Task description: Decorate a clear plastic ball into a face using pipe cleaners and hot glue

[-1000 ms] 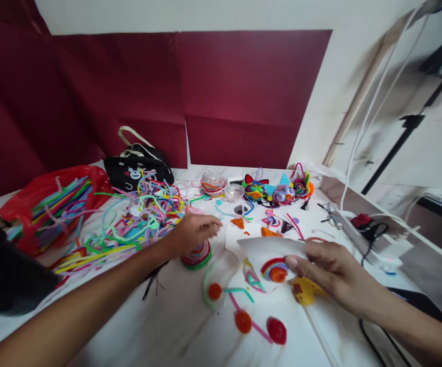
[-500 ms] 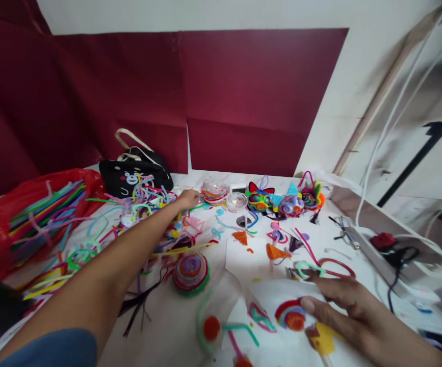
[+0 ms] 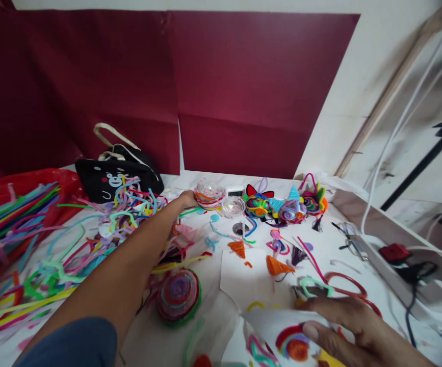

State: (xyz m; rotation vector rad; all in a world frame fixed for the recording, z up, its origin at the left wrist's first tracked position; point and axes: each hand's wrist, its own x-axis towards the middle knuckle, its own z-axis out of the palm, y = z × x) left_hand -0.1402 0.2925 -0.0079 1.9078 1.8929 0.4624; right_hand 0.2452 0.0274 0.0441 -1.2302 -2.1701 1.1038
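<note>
My left hand (image 3: 188, 199) reaches far across the table, right beside a clear ball wrapped partly in red and orange strands (image 3: 209, 196); its fingers are mostly hidden, and whether they grip the ball I cannot tell. A clear open half-shell (image 3: 233, 207) lies just right of it. My right hand (image 3: 343, 321) is closed at the near right on a white paper sheet (image 3: 255, 318), thumb on top. On the sheet show a rainbow-coloured coil (image 3: 295, 342) and a pink and green piece (image 3: 261, 351). A round coiled pipe-cleaner dome (image 3: 178, 295) sits in the near middle.
Tangled pipe cleaners (image 3: 129, 204) spread over the left side, by a red bag of them (image 3: 68, 191) and a black pouch (image 3: 117, 178). Finished colourful fish-like balls (image 3: 292, 210) stand at the back. Red-handled scissors (image 3: 353, 285) and a power strip (image 3: 415, 285) lie right.
The view has shifted, so most things sit slightly lower or further left. My left hand is now closer to the wrapped ball. The right hand keeps hold of the paper.
</note>
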